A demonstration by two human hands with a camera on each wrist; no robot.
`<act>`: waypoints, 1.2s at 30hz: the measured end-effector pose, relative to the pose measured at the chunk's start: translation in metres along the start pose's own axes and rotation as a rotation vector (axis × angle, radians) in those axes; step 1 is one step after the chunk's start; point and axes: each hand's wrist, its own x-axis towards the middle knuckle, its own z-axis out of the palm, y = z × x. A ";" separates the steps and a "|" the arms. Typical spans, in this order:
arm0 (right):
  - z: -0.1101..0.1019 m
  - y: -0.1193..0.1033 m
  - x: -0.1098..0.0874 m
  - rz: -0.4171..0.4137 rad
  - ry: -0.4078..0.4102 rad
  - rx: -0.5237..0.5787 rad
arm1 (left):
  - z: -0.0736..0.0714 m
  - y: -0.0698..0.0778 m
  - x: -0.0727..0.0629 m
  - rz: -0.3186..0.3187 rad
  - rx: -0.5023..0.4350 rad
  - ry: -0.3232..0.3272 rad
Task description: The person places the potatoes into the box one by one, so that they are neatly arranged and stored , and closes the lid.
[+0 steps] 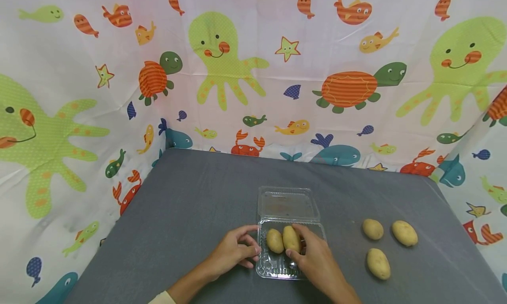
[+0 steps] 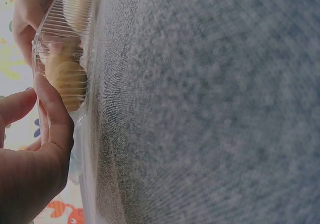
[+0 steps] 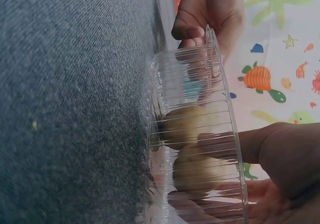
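A clear plastic clamshell box (image 1: 273,269) sits on the grey table with its lid (image 1: 287,203) folded back on the far side. Two potatoes are inside, side by side. My right hand (image 1: 317,255) reaches into the box and grips the right-hand potato (image 1: 291,239) between thumb and fingers. The left-hand potato (image 1: 274,241) lies close against it. My left hand (image 1: 233,251) is at the box's left side, its fingertips right at the rim, fingers loosely bent. Through the ribbed wall, the right wrist view shows both potatoes and the right thumb (image 3: 250,145).
To the right of the box, three loose potatoes lie on the table: one nearer the back (image 1: 372,229), one farther right (image 1: 405,233) and one nearer the front (image 1: 378,264). A curtain (image 1: 253,66) printed with sea animals surrounds the table's back and sides.
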 end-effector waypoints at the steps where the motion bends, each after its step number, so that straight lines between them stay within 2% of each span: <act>1: 0.000 0.000 0.000 -0.006 -0.005 -0.018 | 0.000 0.000 0.000 -0.001 0.002 0.000; 5: 0.001 0.001 0.001 -0.036 -0.026 -0.104 | 0.000 0.000 0.000 0.001 0.003 -0.006; 8: 0.003 0.001 0.003 -0.048 -0.036 -0.122 | -0.001 0.000 0.000 0.004 -0.001 -0.008; 24: 0.001 0.003 0.005 -0.075 -0.026 -0.117 | 0.001 -0.001 0.000 0.018 -0.006 -0.003; 36: -0.013 0.002 0.002 0.003 -0.023 -0.028 | 0.000 -0.002 -0.001 0.021 0.000 -0.007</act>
